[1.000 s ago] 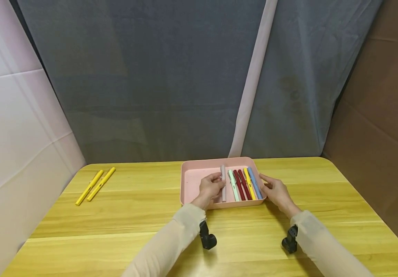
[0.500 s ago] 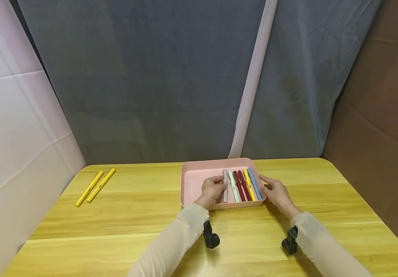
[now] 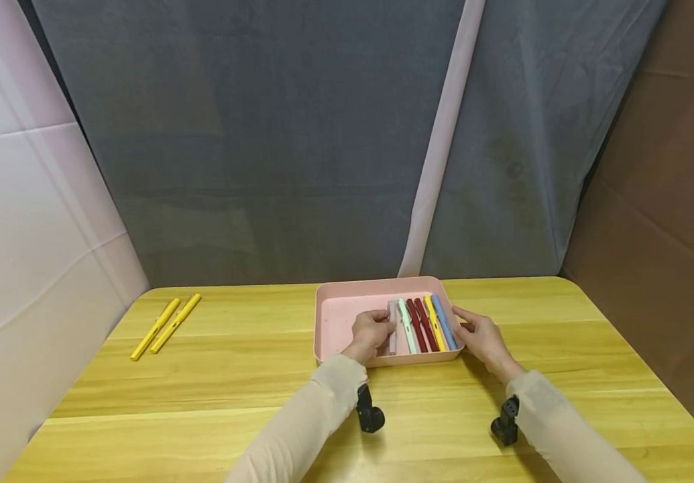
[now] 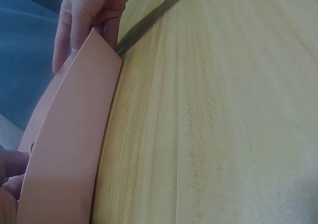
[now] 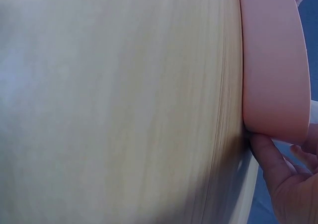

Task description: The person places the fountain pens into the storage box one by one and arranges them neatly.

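Examined: slim pale-mauve pen (image 3: 392,343), mid-width in pink rectangular plastic-looking tray (image 3: 337,326), by far edge of yellow wood-grain desk (image 3: 232,389). Long axis running tray's far edge to near edge. Pinched, lying right of left hand (image 3: 371,333), the nearer. Seen touching tray's near-right corner, loosely straightened: right hand (image 3: 484,339).

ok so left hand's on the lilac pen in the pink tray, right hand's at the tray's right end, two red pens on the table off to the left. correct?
One fix: the two pens on the table are yellow, not red; the head view shows it. The left hand, lilac pen, right hand and pink tray are as you said.
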Action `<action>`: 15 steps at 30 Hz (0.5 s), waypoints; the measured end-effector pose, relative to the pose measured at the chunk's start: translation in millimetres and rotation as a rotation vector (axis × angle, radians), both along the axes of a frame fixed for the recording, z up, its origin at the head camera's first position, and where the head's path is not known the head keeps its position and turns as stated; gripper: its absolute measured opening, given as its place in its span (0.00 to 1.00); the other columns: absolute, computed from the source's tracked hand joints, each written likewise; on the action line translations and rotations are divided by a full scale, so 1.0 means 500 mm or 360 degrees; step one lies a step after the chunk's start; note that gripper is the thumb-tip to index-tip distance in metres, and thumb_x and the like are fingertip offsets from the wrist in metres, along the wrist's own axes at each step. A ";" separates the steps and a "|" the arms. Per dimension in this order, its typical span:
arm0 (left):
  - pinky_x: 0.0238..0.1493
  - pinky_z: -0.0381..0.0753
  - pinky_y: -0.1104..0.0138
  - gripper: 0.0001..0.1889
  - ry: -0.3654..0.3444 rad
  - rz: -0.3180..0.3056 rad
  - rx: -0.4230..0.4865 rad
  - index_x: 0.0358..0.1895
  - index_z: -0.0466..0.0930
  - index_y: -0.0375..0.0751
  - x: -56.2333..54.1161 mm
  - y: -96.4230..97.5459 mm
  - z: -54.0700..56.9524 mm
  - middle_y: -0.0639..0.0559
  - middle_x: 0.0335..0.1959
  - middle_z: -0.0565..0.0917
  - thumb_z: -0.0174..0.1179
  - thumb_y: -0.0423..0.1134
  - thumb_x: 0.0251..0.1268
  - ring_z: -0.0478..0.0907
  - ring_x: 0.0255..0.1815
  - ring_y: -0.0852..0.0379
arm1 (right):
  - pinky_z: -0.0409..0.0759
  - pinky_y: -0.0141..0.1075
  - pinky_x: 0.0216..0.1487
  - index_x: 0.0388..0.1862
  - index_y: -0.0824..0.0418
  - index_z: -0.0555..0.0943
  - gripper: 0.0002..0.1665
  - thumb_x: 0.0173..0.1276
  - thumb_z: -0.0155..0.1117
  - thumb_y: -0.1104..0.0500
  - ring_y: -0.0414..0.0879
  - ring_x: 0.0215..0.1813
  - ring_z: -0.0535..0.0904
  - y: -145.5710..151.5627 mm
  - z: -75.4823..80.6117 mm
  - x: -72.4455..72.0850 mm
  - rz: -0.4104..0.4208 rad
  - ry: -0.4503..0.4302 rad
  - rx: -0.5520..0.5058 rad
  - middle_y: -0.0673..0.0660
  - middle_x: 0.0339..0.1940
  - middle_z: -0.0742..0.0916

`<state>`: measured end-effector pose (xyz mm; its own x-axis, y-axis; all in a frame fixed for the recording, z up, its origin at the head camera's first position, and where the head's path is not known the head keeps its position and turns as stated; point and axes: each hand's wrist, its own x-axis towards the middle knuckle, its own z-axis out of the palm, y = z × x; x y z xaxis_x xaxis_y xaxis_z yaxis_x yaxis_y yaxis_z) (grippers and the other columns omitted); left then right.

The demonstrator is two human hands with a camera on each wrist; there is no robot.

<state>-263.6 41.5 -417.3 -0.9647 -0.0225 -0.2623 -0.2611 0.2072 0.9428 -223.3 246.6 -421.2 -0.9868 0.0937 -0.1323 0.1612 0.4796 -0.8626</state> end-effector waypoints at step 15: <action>0.40 0.81 0.68 0.15 0.0059 -0.0016 -0.0149 0.50 0.81 0.34 -0.002 0.008 0.000 0.45 0.44 0.83 0.63 0.29 0.57 0.77 0.40 0.58 | 0.75 0.47 0.57 0.73 0.59 0.59 0.30 0.73 0.48 0.65 0.62 0.64 0.69 -0.004 0.001 -0.003 -0.0019 -0.0024 0.0019 0.71 0.69 0.66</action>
